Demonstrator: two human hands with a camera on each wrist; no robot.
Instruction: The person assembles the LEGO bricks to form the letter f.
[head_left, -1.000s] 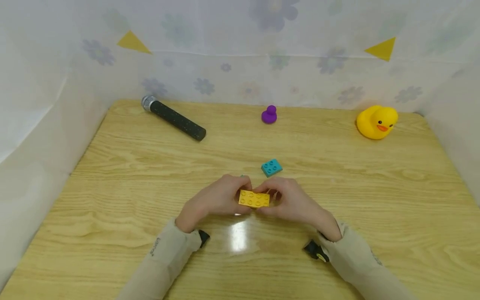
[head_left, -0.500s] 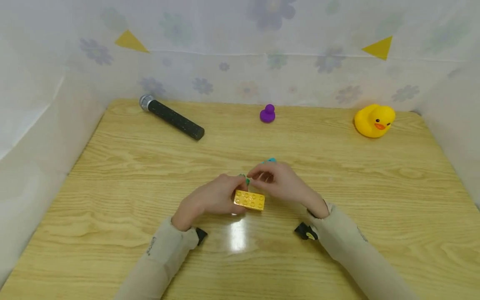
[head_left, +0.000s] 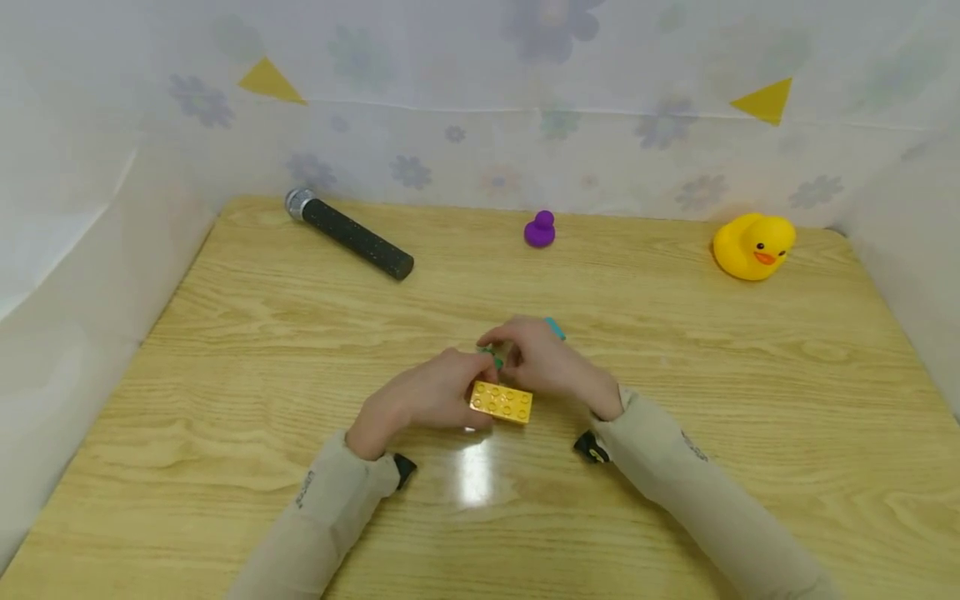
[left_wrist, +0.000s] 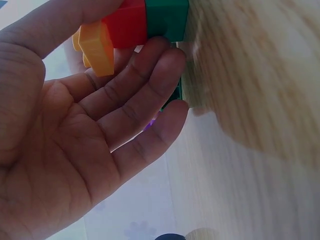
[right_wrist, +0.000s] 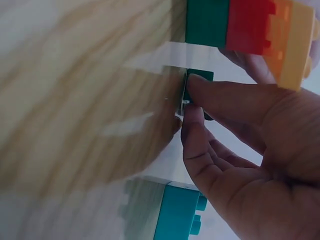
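Observation:
My left hand (head_left: 431, 392) grips a short stack of toy building bricks between thumb and fingers. On top of the stack is a yellow brick (head_left: 501, 402), with a red brick (left_wrist: 127, 22) in the middle and a green brick (left_wrist: 167, 20) lowest, close to the table. Just behind the stack, my right hand (head_left: 543, 354) pinches a separate small green brick (right_wrist: 205, 75) between thumb and fingertips, down at the tabletop. A turquoise brick (right_wrist: 177, 210) lies beside the right hand, mostly covered by it in the head view.
A black microphone (head_left: 356, 237) lies on the wooden table (head_left: 225, 358) at the back left. A small purple duck (head_left: 540, 231) stands at the back middle, and a larger yellow duck (head_left: 752, 247) at the back right. A patterned white cloth (head_left: 450, 83) rises behind the table.
My right hand has left the yellow brick and moved forward and left to the small green brick, covering most of the turquoise one. My left hand stays nearly still with the stack.

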